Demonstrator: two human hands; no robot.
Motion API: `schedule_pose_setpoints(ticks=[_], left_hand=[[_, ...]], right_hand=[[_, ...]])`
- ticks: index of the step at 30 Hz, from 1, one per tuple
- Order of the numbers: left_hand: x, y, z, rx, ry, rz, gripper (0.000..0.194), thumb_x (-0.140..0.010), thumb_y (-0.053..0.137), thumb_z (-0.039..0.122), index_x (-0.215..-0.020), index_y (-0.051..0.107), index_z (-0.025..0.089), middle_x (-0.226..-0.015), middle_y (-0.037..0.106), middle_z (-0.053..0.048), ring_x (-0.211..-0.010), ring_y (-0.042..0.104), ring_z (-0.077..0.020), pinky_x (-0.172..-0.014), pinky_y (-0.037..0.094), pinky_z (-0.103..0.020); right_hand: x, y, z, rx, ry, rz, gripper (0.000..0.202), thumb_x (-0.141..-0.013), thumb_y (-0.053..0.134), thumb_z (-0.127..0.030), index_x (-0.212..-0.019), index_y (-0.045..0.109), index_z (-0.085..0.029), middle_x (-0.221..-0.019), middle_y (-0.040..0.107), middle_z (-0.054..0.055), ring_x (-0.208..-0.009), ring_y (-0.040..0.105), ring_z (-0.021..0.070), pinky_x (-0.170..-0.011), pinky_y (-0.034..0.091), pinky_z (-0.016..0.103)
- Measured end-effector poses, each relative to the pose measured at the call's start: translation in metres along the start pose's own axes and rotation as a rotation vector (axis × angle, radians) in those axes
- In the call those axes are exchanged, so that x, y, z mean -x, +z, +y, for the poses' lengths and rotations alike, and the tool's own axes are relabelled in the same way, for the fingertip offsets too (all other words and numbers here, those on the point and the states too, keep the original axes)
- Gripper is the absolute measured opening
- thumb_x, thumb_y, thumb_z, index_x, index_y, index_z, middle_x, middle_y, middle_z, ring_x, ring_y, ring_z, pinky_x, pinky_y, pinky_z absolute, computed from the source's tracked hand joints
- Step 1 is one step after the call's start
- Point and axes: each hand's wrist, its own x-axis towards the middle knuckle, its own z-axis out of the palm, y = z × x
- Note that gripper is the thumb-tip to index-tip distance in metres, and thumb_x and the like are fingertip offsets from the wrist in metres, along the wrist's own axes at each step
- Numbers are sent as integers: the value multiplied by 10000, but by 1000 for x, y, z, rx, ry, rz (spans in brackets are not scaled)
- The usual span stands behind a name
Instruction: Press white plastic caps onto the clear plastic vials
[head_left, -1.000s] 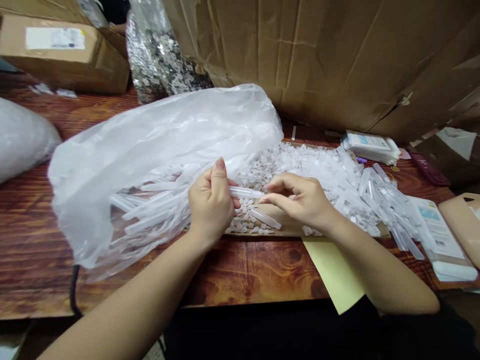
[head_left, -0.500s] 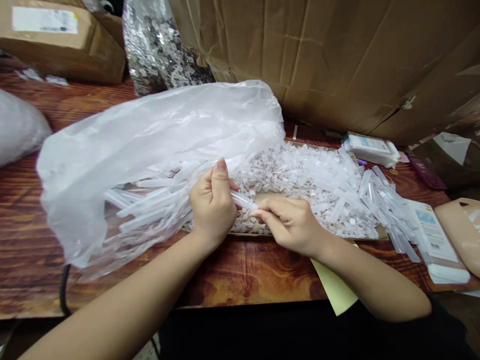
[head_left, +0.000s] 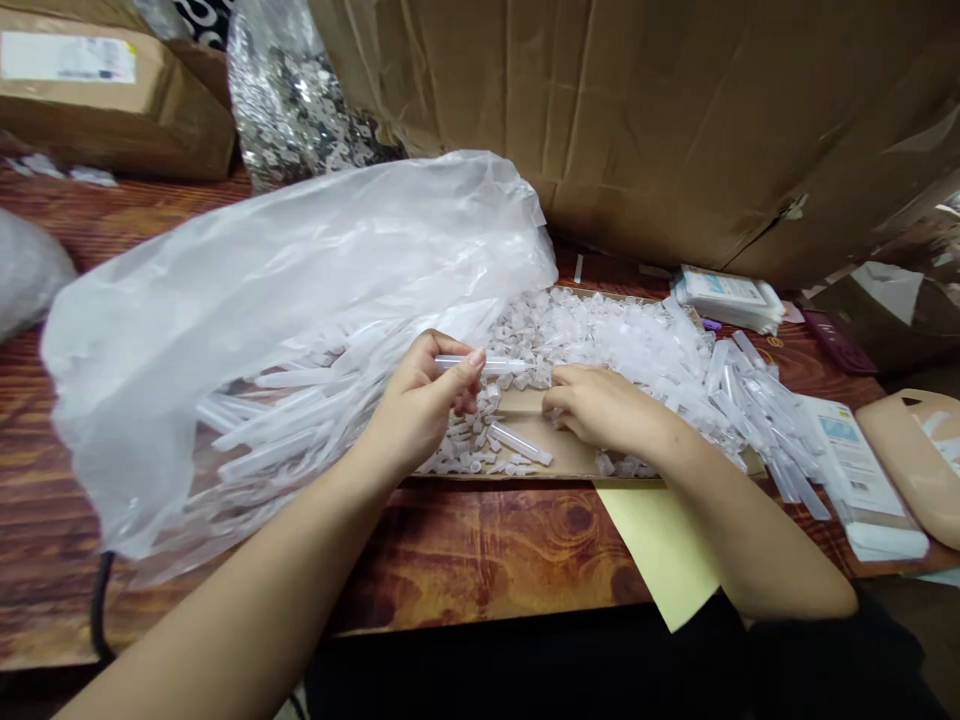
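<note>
My left hand point(head_left: 424, 395) is closed around a slim translucent plastic tube point(head_left: 495, 366), which lies nearly level and points to the right. To its right, my right hand point(head_left: 600, 405) reaches down into a shallow cardboard tray point(head_left: 566, 452). Its fingers are curled together at the edge of a heap of small clear plastic caps point(head_left: 544, 325); whatever is between the fingertips is hidden. Another clear tube point(head_left: 519, 442) lies in the tray between the hands. On the left, a large clear plastic bag point(head_left: 315, 260) holds many similar tubes point(head_left: 281, 420).
Loose tubes point(head_left: 772, 430) are piled at the tray's right end beside printed packets point(head_left: 862, 480). Yellow paper point(head_left: 667, 550) hangs over the table's front edge. Behind stand a big cardboard box point(head_left: 600, 120) and a bag of metal pieces point(head_left: 307, 100).
My right hand has left the tube's end and moved into the caps. The left hand keeps the tube, now turned nearly level. The view has shifted slightly.
</note>
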Motion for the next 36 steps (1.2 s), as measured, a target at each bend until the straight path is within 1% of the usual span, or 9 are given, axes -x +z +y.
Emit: schedule_pose_setpoints(ticks=[4, 8, 11, 18, 23, 27, 30, 34, 36], left_hand=[[0, -2, 4, 58, -46, -60, 407, -658, 878, 365, -824, 537, 216, -626, 657, 15, -504, 578, -127, -465, 405, -228], [0, -2, 5, 103, -19, -87, 385, -664, 881, 338, -791, 539, 213, -587, 619, 39, -480, 522, -101, -478, 391, -223], [2, 0, 4, 146, -14, -120, 368, -684, 873, 345, -777, 544, 209, -560, 572, 54, -479, 462, -80, -487, 348, -209], [12, 4, 6, 144, 9, -243, 395, -727, 868, 411, -797, 539, 205, -624, 579, 42, -531, 459, -85, -524, 365, -218], [14, 2, 7, 177, 33, -262, 387, -747, 867, 408, -822, 552, 195, -646, 578, 45, -541, 470, -78, -526, 382, -208], [10, 2, 5, 281, -7, -262, 374, -754, 869, 365, -812, 541, 195, -574, 516, 75, -494, 422, -58, -504, 362, -181], [10, 2, 6, 332, -51, -293, 368, -759, 864, 354, -797, 534, 195, -552, 463, 87, -476, 373, -48, -486, 341, -167], [13, 4, 9, 354, -130, -293, 384, -755, 864, 355, -778, 514, 198, -546, 390, 96, -480, 318, -46, -478, 315, -157], [14, 5, 11, 344, -142, -296, 398, -751, 866, 359, -772, 501, 199, -542, 370, 100, -478, 301, -45, -478, 308, -156]], right_hand=[[2, -4, 2, -195, -40, 140, 96, -877, 617, -127, -941, 633, -197, -993, 648, 64, -830, 589, 181, -700, 458, 301], [6, -14, 5, -397, -54, 613, 96, -940, 611, -198, -1034, 591, -196, -935, 676, 36, -769, 603, 151, -703, 504, 294], [2, -11, 0, -436, -182, 785, 64, -938, 651, -217, -997, 631, -200, -951, 707, 44, -811, 637, 154, -720, 527, 292], [0, -7, -17, -577, -218, 775, 90, -946, 653, -272, -929, 689, -191, -927, 727, 48, -858, 668, 154, -801, 536, 294], [3, -17, -23, -902, 87, 414, 560, -1014, 408, -604, -733, 627, -171, -604, 575, -5, -577, 547, 116, -616, 463, 264], [3, -18, -25, -841, -24, 530, 375, -890, 652, -548, -959, 627, -180, -834, 624, 13, -718, 559, 127, -676, 456, 264], [2, -15, -28, -818, 70, 499, 366, -983, 504, -512, -814, 578, -196, -672, 549, -20, -628, 515, 123, -626, 418, 266], [2, -11, -32, -696, -17, 599, 241, -929, 584, -440, -929, 579, -199, -850, 623, 31, -738, 555, 151, -697, 450, 289], [2, -10, -34, -718, 4, 569, 235, -970, 507, -409, -865, 558, -205, -794, 613, 22, -727, 560, 151, -694, 447, 287]])
